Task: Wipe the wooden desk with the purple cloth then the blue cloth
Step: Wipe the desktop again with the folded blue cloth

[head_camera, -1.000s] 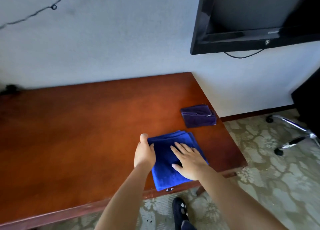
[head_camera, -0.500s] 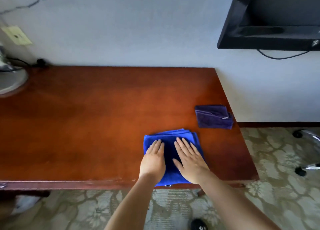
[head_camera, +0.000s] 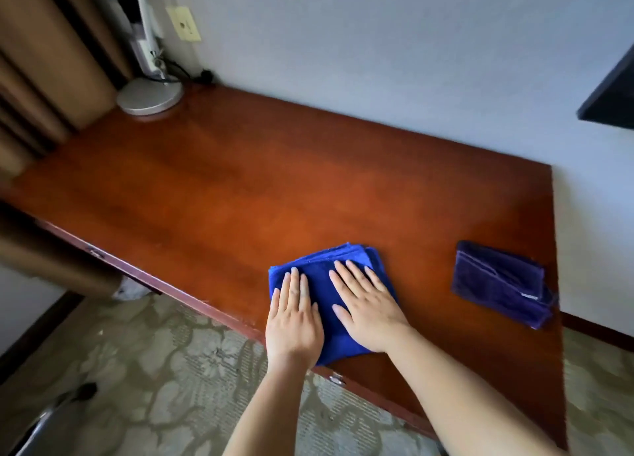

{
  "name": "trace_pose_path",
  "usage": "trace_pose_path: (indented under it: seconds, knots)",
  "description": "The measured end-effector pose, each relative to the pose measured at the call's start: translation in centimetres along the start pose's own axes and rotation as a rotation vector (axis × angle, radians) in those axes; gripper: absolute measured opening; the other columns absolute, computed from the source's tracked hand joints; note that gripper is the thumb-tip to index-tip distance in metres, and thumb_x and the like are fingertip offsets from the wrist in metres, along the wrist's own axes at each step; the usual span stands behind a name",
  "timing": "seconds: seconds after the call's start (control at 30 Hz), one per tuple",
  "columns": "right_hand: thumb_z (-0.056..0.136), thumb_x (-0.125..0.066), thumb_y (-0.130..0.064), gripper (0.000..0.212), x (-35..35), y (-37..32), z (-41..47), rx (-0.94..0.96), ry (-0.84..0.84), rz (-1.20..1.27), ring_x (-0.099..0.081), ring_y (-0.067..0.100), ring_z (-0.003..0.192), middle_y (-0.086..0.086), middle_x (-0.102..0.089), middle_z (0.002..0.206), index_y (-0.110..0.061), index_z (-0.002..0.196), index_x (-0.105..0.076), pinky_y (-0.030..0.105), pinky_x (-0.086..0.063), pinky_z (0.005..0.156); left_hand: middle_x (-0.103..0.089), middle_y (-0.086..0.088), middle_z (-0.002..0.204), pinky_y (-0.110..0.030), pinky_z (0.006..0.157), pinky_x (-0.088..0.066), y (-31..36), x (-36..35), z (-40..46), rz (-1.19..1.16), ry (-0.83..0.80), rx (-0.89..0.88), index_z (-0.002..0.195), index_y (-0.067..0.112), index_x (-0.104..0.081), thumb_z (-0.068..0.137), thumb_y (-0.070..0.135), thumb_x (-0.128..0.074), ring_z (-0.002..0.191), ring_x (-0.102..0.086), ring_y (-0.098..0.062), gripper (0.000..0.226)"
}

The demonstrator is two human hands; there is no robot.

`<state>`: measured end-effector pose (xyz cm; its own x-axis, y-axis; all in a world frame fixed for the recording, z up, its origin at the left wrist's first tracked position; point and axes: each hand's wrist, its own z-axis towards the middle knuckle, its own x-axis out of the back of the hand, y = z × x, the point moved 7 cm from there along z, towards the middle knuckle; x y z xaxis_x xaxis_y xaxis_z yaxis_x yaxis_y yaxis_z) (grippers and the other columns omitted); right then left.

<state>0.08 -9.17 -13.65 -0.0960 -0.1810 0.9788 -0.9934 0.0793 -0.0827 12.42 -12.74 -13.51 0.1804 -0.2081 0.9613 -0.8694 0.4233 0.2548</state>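
The folded blue cloth lies on the wooden desk at its front edge, right of centre. My left hand and my right hand both rest palm-down on it, side by side, fingers stretched out and pressing it flat. The left hand's heel reaches over the desk's front edge. The folded purple cloth lies untouched near the desk's right end, about a hand's width to the right of the blue one.
A white lamp base with cables stands at the desk's far left corner, below a wall socket. Brown curtains hang at the left. A dark screen corner juts in at the upper right. Patterned carpet lies below.
My left hand moved from the blue cloth's left edge onto its top, flat beside the right hand. The view swung left, bringing the lamp and curtains into sight.
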Motion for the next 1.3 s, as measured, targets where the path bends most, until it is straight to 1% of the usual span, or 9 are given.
trace_pose_path:
  seconds: [0.07,0.1,0.17,0.33,0.47,0.57,0.67,0.93,1.3]
  knots:
    - [0.085,0.002,-0.050,0.079,0.5,-2.0,2.0,0.129,-0.023,-0.039,-0.004,0.018,0.148,0.001,-0.005,0.161,-0.012,0.153,-0.013,0.036,0.004,0.118,0.014,-0.002,0.155,-0.027,0.115,0.015,-1.9,0.5,0.2,-0.014,0.027,0.103,0.150,0.008,0.005,0.082,0.041,0.014,0.147,0.010,-0.013,0.076]
    - [0.079,0.012,-0.051,0.084,0.7,-3.1,2.9,0.187,-0.026,-0.036,0.009,0.016,0.148,-0.002,0.009,0.160,-0.015,0.154,0.000,0.035,0.013,0.118,0.019,-0.002,0.155,-0.027,0.114,0.017,-3.0,0.7,0.3,-0.002,0.038,0.145,0.150,0.010,0.009,0.079,0.042,0.018,0.147,0.013,-0.013,0.079]
    - [0.073,0.020,-0.051,0.087,1.1,-5.3,4.9,0.260,-0.028,-0.022,0.017,0.014,0.146,-0.004,0.017,0.159,-0.017,0.153,0.008,0.034,0.018,0.115,0.013,-0.003,0.159,-0.028,0.114,0.017,-5.6,1.6,0.5,0.013,0.092,0.220,0.153,0.010,0.005,0.077,0.042,0.018,0.148,0.011,-0.014,0.083]
    - [0.076,0.019,-0.052,0.086,1.6,-10.0,9.9,0.381,0.008,-0.044,0.016,0.013,0.146,-0.004,0.013,0.161,-0.018,0.153,0.006,0.032,0.021,0.113,0.007,-0.006,0.161,-0.029,0.116,0.013,-11.1,3.0,1.7,-0.018,0.129,0.363,0.154,0.010,-0.001,0.077,0.042,0.016,0.149,0.008,-0.016,0.085]
    - [0.077,0.016,-0.052,0.085,2.3,-12.7,13.3,0.423,0.015,-0.029,0.014,0.012,0.147,-0.005,0.010,0.161,-0.019,0.154,0.003,0.031,0.021,0.112,0.007,-0.005,0.162,-0.030,0.116,0.012,-14.5,4.1,3.4,-0.034,0.150,0.414,0.154,0.011,-0.002,0.077,0.042,0.015,0.149,0.008,-0.016,0.085]
    - [0.078,0.015,-0.052,0.083,2.5,-15.0,16.1,0.465,0.014,-0.031,0.012,0.013,0.147,-0.004,0.008,0.161,-0.019,0.154,0.002,0.033,0.018,0.114,0.009,-0.003,0.162,-0.030,0.116,0.013,-17.3,4.8,4.7,-0.051,0.169,0.497,0.154,0.013,0.000,0.080,0.040,0.013,0.149,0.010,-0.015,0.080]
    - [0.079,0.015,-0.051,0.083,2.9,-17.7,19.4,0.512,0.021,-0.047,0.011,0.013,0.147,-0.004,0.007,0.161,-0.019,0.154,0.001,0.034,0.014,0.116,0.006,-0.003,0.162,-0.030,0.117,0.012,-20.5,5.7,5.9,-0.079,0.206,0.567,0.155,0.013,-0.003,0.076,0.042,0.015,0.149,0.008,-0.015,0.086]
    - [0.080,0.012,-0.051,0.082,4.1,-25.0,27.7,0.577,0.046,-0.085,0.006,0.014,0.148,-0.003,0.003,0.162,-0.019,0.154,-0.002,0.035,0.011,0.117,0.002,-0.005,0.162,-0.032,0.117,0.010,-29.7,8.5,9.9,-0.096,0.259,0.592,0.155,0.013,-0.008,0.085,0.040,0.005,0.149,0.005,-0.017,0.075]
    - [0.086,0.002,-0.052,0.076,5.3,-32.1,36.0,0.606,0.026,-0.096,0.000,0.014,0.148,-0.002,-0.004,0.161,-0.019,0.154,-0.011,0.035,0.005,0.119,-0.003,-0.006,0.162,-0.034,0.117,0.008,-38.7,11.6,14.6,-0.138,0.319,0.589,0.154,0.010,-0.013,0.082,0.042,0.008,0.150,0.001,-0.019,0.082]
